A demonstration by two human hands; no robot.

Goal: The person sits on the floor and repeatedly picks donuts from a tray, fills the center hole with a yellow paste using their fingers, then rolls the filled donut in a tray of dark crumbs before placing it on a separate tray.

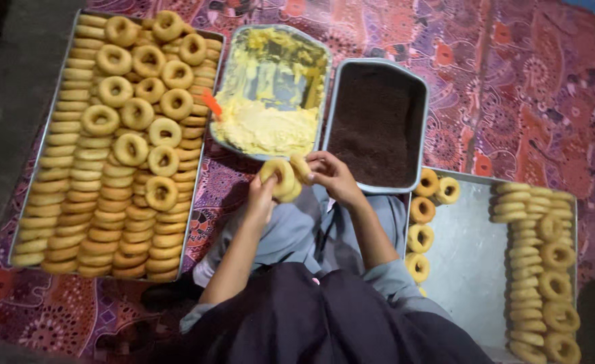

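Both hands, left hand [262, 195] and right hand [332, 174], have fingers closed round one split doughnut [285, 176], just below the cream tray [270, 87]; probably soft, light, crumbly, so hold the outer rim.

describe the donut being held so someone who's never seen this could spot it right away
Start at the tray of yellow cream at top centre. Just below its near edge, the left hand and right hand meet around one donut. It is the only one off the trays, split open in the air.
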